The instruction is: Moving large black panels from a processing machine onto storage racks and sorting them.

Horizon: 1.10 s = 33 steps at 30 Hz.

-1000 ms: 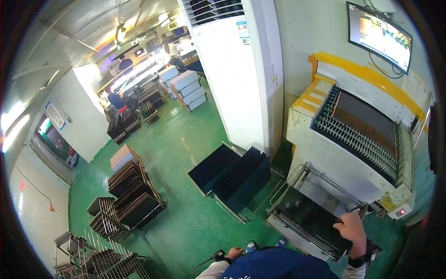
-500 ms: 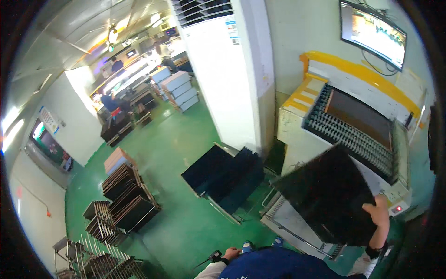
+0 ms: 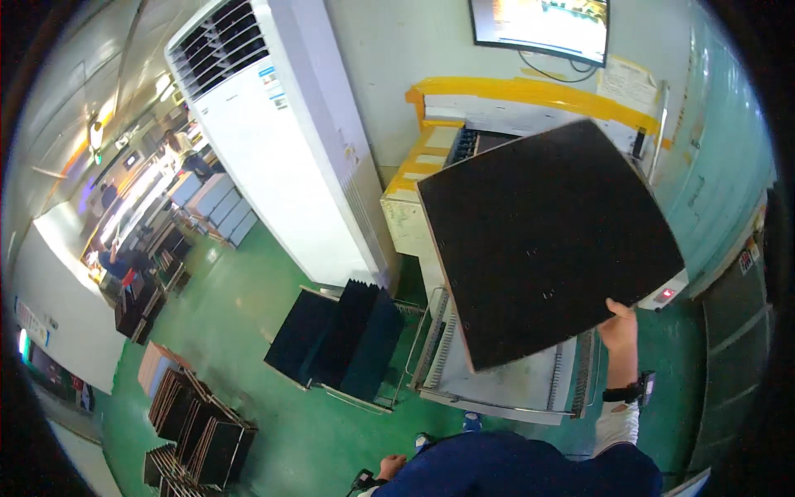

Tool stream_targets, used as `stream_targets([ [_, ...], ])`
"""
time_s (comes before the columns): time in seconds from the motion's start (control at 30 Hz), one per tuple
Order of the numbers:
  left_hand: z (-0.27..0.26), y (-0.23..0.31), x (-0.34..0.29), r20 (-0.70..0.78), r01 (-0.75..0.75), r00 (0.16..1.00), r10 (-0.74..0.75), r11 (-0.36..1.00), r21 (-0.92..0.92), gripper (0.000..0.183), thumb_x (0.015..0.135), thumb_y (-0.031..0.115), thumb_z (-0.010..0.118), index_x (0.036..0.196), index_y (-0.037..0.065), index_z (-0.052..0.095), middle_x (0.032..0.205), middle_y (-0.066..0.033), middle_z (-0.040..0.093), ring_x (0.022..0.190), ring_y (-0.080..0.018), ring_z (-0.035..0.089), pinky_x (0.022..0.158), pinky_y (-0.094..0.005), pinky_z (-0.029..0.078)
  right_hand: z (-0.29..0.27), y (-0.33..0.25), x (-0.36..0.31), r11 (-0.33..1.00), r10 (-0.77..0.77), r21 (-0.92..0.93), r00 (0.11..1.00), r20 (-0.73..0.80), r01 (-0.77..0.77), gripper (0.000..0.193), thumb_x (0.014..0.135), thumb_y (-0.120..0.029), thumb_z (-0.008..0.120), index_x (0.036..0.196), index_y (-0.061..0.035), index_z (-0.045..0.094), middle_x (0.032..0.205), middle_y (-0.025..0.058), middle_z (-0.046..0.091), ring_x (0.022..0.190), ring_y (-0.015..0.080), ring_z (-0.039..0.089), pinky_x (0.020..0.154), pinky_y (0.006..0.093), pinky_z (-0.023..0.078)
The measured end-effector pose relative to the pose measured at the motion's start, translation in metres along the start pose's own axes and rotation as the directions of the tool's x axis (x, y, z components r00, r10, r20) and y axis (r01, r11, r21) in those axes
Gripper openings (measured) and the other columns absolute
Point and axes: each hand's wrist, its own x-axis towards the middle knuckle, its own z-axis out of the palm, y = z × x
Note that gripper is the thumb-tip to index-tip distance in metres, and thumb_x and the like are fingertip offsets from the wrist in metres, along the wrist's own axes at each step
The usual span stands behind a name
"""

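Observation:
A large black square panel with a thin brownish edge is held up, tilted, in front of me. My right hand grips it at the lower right edge, thumb on the face toward me and fingers behind. The panel covers most of a machine with yellow tape along its top. Below it stands a rack cart with a pale flat base and rows of spring-like slots. Low beside my body is my left hand, touching no panel; its fingers are too small and partly hidden to read.
Dark panels stand in a rack left of the cart. More panels fill racks at lower left. A tall white air conditioner stands by the wall, a screen hangs above the machine, and people work far left.
My right hand has raised the black panel from low over the cart to in front of the machine's top. The view has swung right; my left hand stays low.

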Motion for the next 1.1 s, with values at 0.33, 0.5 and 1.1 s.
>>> stream_targets([
  [0.33, 0.005, -0.029, 0.026, -0.022, -0.047, 0.999, 0.049, 0.995, 0.086, 0.041, 0.07, 0.036, 0.064, 0.09, 0.0, 0.064, 0.08, -0.0094, 0.065, 0.072, -0.0158, 0.061, 0.068, -0.0288, 0.047, -0.045, 0.062, 0.019, 0.945, 0.292, 0.205, 0.938, -0.188, -0.253, 0.015, 0.077, -0.004, 0.058, 0.091, -0.0032, 0.055, 0.09, 0.0085, 0.06, 0.082, 0.0225, 0.058, 0.071, 0.0329, 0.05],
  [0.5, 0.01, -0.079, 0.075, 0.017, -0.235, 0.97, 0.243, 0.916, 0.325, 0.041, 0.069, 0.036, 0.065, 0.09, 0.001, 0.064, 0.082, -0.0091, 0.066, 0.073, -0.0176, 0.061, 0.07, -0.0304, 0.048, -0.056, 0.094, 0.025, 0.935, 0.314, 0.253, 0.912, -0.264, -0.249, 0.016, 0.078, -0.003, 0.057, 0.094, -0.0033, 0.055, 0.09, 0.0087, 0.059, 0.083, 0.0232, 0.058, 0.072, 0.0322, 0.051],
  [1.1, 0.029, -0.126, 0.128, -0.096, -0.107, 0.989, 0.116, 0.99, 0.089, 0.041, 0.072, 0.036, 0.067, 0.088, -0.001, 0.062, 0.081, -0.0147, 0.064, 0.075, -0.0205, 0.06, 0.067, -0.0363, 0.046, -0.046, 0.12, 0.054, 0.902, 0.42, 0.198, 0.886, -0.195, -0.384, 0.019, 0.08, -0.013, 0.06, 0.091, -0.0015, 0.05, 0.09, 0.0129, 0.053, 0.077, 0.0263, 0.052, 0.072, 0.0368, 0.048],
])
